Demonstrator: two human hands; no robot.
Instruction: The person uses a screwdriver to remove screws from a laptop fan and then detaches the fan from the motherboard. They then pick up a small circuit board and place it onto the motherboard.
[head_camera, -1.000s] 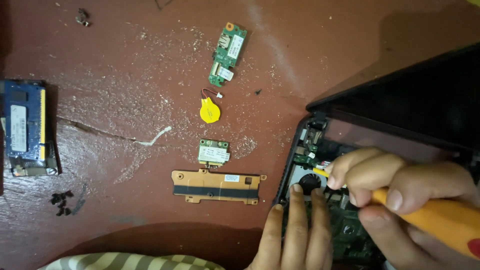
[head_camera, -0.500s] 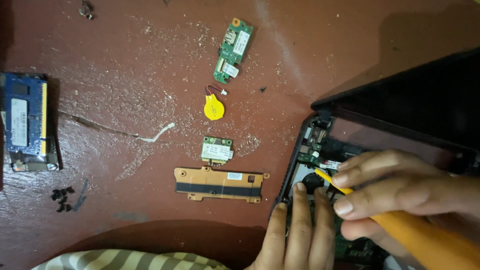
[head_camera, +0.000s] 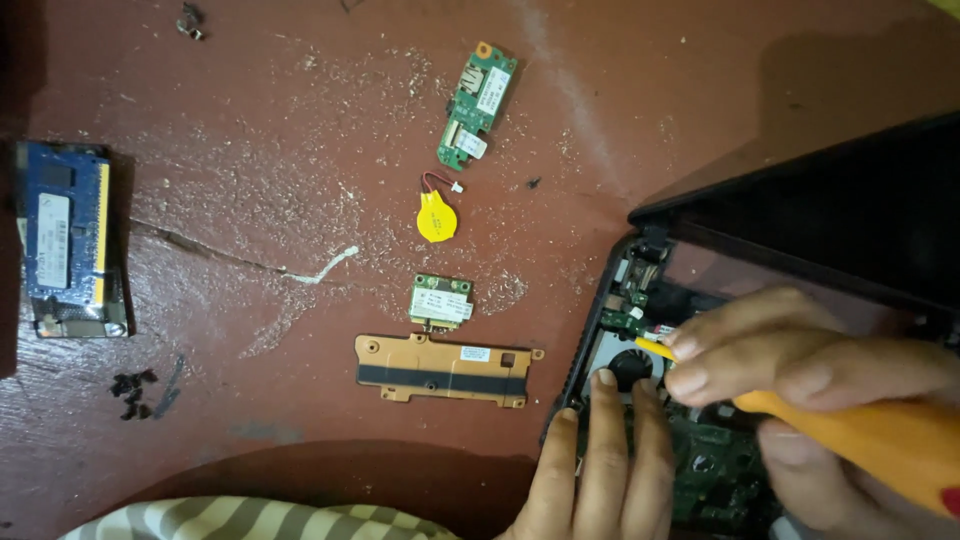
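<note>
My right hand grips an orange-handled screwdriver, its tip down by the round fan in an opened black laptop base. My left hand lies flat on the base's near left corner, fingertips touching the fan's edge. The green board inside is partly hidden under both hands.
Removed parts lie on the reddish-brown floor: a long green circuit board, a yellow coin cell with wires, a small wireless card, a copper-coloured plate, a blue memory module, and small black screws. Striped cloth shows at the bottom.
My right hand has turned flatter and slid the screwdriver tip left toward the fan. My left hand stays on the laptop corner.
</note>
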